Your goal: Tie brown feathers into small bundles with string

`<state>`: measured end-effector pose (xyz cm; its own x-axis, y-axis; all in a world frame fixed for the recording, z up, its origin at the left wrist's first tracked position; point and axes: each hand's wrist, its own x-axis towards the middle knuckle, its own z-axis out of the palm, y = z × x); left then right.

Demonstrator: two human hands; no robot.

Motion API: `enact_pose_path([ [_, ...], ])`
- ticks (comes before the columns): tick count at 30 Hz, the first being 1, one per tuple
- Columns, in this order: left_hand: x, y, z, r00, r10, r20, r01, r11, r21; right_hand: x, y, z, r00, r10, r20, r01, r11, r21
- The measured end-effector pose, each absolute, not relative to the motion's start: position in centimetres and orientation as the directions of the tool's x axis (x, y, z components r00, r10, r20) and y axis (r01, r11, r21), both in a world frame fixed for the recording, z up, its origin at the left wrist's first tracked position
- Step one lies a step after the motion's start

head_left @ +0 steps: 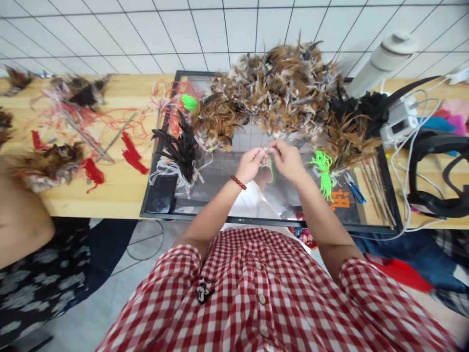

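I cannot tell what small thing the left hand (250, 164) and the right hand (288, 159) pinch together; the fingers cover most of it. A co-worker's arm (22, 210) is cut off at the left edge, and a black looped object (432, 208) at the right edge. Some feathers (16, 80) at far left look blurred. The shirt's print (203, 292) is too small for reading.

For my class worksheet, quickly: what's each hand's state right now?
Left hand: closed in a pinch; anything held is too small to tell.
Right hand: closed in a pinch close by; anything held can't be told.
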<state>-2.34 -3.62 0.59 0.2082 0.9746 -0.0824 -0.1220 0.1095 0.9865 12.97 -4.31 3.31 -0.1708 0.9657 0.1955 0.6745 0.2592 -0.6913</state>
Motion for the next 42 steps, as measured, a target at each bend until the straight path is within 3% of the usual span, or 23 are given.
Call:
enact_pose_path([
  [3,-2.4,-3.5,0.7,0.193,0.976,-0.103,-0.121,0.128,0.984,12.9,-3.9,2.0,-0.154,0.974,0.168,0.349,0.213,-0.912],
  [5,-2.4,-3.5,1.1,0.232,0.962,-0.142,-0.150,0.179,0.972,12.8,-3.7,1.6,-0.160,0.977,0.143,0.204,0.174,-0.963],
  [8,-2.3,-3.8,1.8,0.294,0.934,-0.202,-0.200,0.267,0.943,12.4,-3.7,1.5,-0.143,0.981,0.133,0.139,0.153,-0.978],
  [12,-2.3,-3.9,2.3,0.361,0.891,-0.276,-0.245,0.376,0.894,12.2,-3.9,1.6,-0.058,0.986,0.154,0.178,0.162,-0.971],
  [15,-2.5,-3.7,2.2,0.355,0.875,-0.329,-0.236,0.425,0.874,12.9,-3.9,1.4,-0.088,0.981,0.175,0.261,0.192,-0.946],
  [18,-2.8,-3.2,1.7,0.174,0.946,-0.273,-0.114,0.294,0.949,14.5,-3.9,1.5,-0.169,0.965,0.199,0.520,0.258,-0.814],
  [21,-3.4,-2.9,1.2,0.025,0.995,-0.093,0.158,0.088,0.984,15.5,-4.2,2.4,-0.268,0.942,0.199,0.666,0.331,-0.669],
  [25,-3.7,-3.1,1.3,0.184,0.981,0.060,0.438,-0.136,0.888,15.0,-4.0,3.8,-0.384,0.865,0.323,0.536,0.494,-0.684],
  [28,-3.5,-3.6,1.7,0.436,0.896,0.084,0.410,-0.282,0.868,14.5,-3.1,3.5,-0.358,0.856,0.372,0.450,0.507,-0.735],
  [30,-3.3,-3.9,1.8,0.514,0.852,0.102,0.322,-0.302,0.897,14.5,-2.6,2.5,-0.280,0.906,0.317,0.433,0.414,-0.801],
  [34,-3.2,-3.7,1.5,0.316,0.940,0.129,0.274,-0.220,0.936,14.2,-3.3,1.1,-0.246,0.960,0.135,0.495,0.244,-0.834],
  [37,-3.5,-3.4,1.2,0.174,0.975,0.140,0.421,-0.202,0.884,13.6,-4.6,1.7,-0.399,0.898,0.186,0.565,0.401,-0.721],
  [40,-3.8,-3.6,1.5,0.277,0.949,0.150,0.515,-0.278,0.811,13.5,-4.9,2.7,-0.401,0.861,0.312,0.542,0.498,-0.677],
  [42,-3.8,-3.9,1.9,0.384,0.909,0.159,0.468,-0.341,0.815,13.8,-4.4,2.8,-0.291,0.897,0.334,0.475,0.438,-0.764],
])
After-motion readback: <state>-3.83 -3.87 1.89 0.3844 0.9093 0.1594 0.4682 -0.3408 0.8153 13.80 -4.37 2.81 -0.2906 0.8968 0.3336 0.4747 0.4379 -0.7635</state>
